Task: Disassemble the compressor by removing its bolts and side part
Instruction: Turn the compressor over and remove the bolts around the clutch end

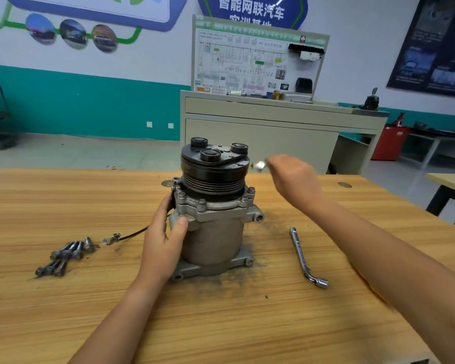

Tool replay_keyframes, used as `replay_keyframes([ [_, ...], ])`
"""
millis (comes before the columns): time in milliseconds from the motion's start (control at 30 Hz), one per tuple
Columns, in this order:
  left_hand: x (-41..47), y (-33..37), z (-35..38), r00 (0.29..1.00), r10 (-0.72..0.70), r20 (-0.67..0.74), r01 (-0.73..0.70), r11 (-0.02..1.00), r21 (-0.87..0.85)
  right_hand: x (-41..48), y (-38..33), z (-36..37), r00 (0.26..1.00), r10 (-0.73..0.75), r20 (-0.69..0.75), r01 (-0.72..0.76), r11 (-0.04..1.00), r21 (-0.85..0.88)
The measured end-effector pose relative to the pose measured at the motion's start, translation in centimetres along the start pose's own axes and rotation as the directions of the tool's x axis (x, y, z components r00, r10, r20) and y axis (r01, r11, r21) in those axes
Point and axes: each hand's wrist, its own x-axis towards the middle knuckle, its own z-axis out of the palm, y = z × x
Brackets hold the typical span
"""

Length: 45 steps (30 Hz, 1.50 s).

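We judge the job partly done: the compressor (213, 232) stands upright mid-table (63, 311) with 1 pile of loose bolts (66, 254) lying well to its left, yet several bolt heads (201, 203) sit in the flange under the pulley (214, 166), and no side part looks detached. Our left hand (160, 237) grips the housing just below that flange. Our right hand (294, 179) hangs beside the pulley, pinching a small bright metal piece (260, 165) (too blurred to name), while the wrench (304, 258) lies unused on the right.
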Motion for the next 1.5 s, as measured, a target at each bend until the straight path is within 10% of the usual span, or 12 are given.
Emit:
replay_keyframes([
  [167, -0.1, 0.0, 0.2, 1.0, 0.002, -0.017, -0.002, 1.0, 0.009, -2.2, -0.2, -4.7, 0.926, 0.311, 0.215, -0.333, 0.94, 0.072],
  [367, -0.2, 0.2, 0.1, 1.0, -0.005, -0.028, 0.006, 1.0, 0.023, -3.6, -2.3, -6.6, 0.859, 0.206, 0.469, -0.093, 0.963, -0.252],
  [900, -0.3, 0.4, 0.3, 0.999, -0.008, -0.046, 0.01, 1.0, 0.029, 0.1, -6.4, -8.3, 0.656, 0.151, 0.74, 0.312, 0.838, -0.447],
  [1167, -0.2, 0.2, 0.2, 0.999, -0.003, -0.045, 0.004, 1.0, 0.023, -0.2, -4.2, -7.4, 0.67, 0.12, 0.733, 0.344, 0.824, -0.45],
  [1500, 0.0, 0.0, 0.2, 0.999, 0.016, -0.041, -0.014, 0.999, 0.037, 0.7, -0.5, -1.1, 0.893, -0.047, 0.447, 0.248, 0.88, -0.404],
])
